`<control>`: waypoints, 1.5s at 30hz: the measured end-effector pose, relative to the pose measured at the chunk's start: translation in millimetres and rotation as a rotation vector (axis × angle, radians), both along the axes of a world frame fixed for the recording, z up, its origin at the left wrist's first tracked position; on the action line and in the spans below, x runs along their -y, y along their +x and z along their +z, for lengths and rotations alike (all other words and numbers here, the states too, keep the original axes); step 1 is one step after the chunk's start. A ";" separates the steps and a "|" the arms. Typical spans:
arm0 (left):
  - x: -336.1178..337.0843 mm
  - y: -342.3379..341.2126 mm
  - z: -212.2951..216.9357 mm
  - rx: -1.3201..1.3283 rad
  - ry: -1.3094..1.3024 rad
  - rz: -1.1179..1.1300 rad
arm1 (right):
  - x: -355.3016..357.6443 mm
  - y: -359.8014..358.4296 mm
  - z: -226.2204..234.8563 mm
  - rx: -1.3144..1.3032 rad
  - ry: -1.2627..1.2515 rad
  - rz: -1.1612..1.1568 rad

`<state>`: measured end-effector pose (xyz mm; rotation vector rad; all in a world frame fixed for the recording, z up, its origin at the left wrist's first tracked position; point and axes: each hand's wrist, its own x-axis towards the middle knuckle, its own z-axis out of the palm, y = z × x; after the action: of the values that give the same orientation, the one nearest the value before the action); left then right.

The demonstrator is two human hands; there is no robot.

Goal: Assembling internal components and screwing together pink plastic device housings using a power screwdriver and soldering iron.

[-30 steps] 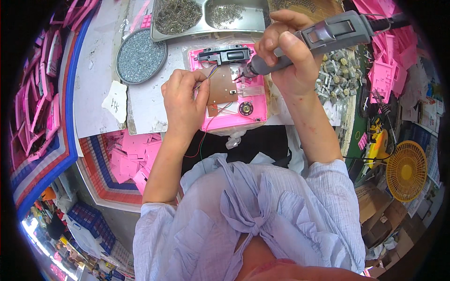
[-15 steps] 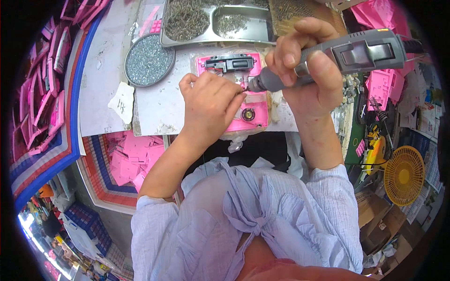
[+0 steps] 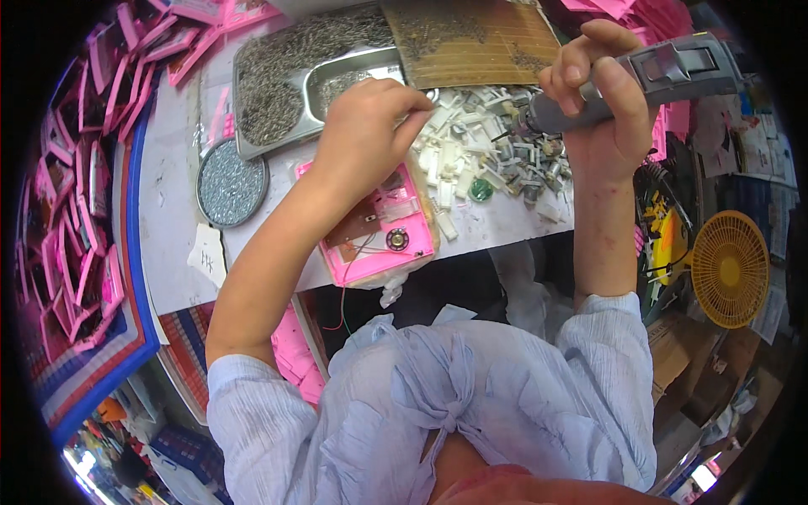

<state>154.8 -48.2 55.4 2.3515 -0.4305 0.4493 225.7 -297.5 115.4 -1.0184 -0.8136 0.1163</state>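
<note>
We see the pink casing (image 3: 367,264) near the surface's (image 3: 501,220) near edge, with bare room to its right and heaped pale parts (image 3: 459,139) beyond. Our left forearm and hand (image 3: 374,122) hide its far left part; thumb and forefinger bend together, pinching what we cannot tell. Our right hand (image 3: 608,105) grips a grey power screwdriver (image 3: 690,71), its tip indistinct against the heap.

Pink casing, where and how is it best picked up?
The casing is likely best held by its right rim, coming from the lower right: the left arm covers its upper left, and wires and a speaker sit exposed inside.
</note>
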 end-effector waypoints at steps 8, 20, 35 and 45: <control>18.1 81.5 -42.7 0.125 0.110 0.057 | 22.4 0.2 -4.7 0.009 -0.027 -0.098; -62.5 -25.5 17.1 -0.038 0.003 0.292 | -23.0 -8.5 12.9 -0.075 -0.420 -0.463; -47.2 -140.4 -47.1 0.074 0.007 0.427 | -87.1 24.0 12.2 0.039 -0.224 -0.279; -53.0 -136.9 -46.2 0.187 0.039 0.336 | -113.5 -79.2 -57.4 0.838 -0.796 -0.403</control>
<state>17.9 4.8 9.2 2.4365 -0.1262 0.8285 146.6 -184.0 58.1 -2.0283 -1.3364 -0.3940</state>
